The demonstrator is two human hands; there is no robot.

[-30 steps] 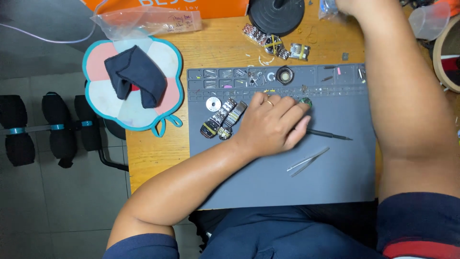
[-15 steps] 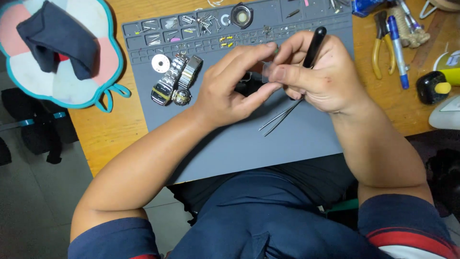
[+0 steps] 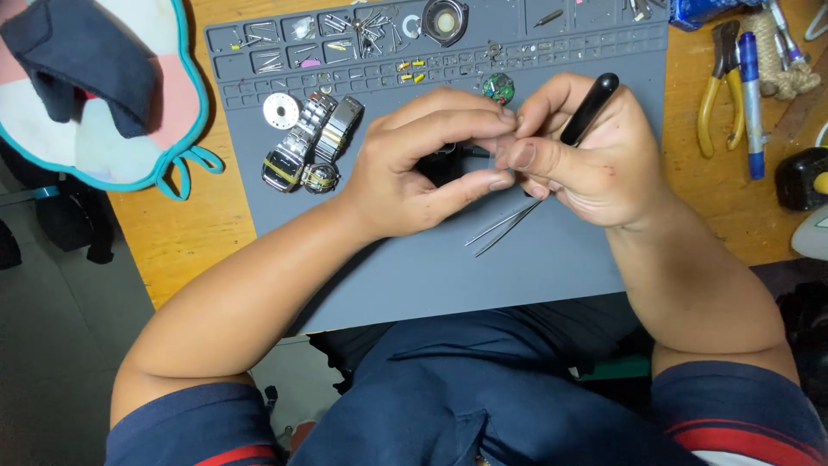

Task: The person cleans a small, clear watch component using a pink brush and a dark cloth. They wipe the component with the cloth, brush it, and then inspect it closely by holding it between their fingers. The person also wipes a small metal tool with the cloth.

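Over the grey work mat (image 3: 448,267) my two hands meet fingertip to fingertip. My right hand (image 3: 586,155) grips a black-handled tool (image 3: 589,108) that sticks up past the thumb. My left hand (image 3: 423,164) curls round a small dark part that its fingers mostly hide. Metal tweezers (image 3: 504,226) lie on the mat just below both hands. A small round green watch movement (image 3: 498,87) sits right above the fingertips. Two metal-band watches (image 3: 312,147) and a white disc (image 3: 281,110) lie left of my left hand.
The mat's top row of small trays (image 3: 345,39) holds screws and tiny parts, plus a round ring piece (image 3: 445,19). Yellow-handled pliers (image 3: 718,91) and a blue pen (image 3: 750,95) lie on the wooden table at right. A teal-edged pad with dark cloth (image 3: 95,86) lies at left.
A second ago my left hand lay flat on the mat and my right arm reached far away. Since then both hands have come together, the right one holding the black tool.
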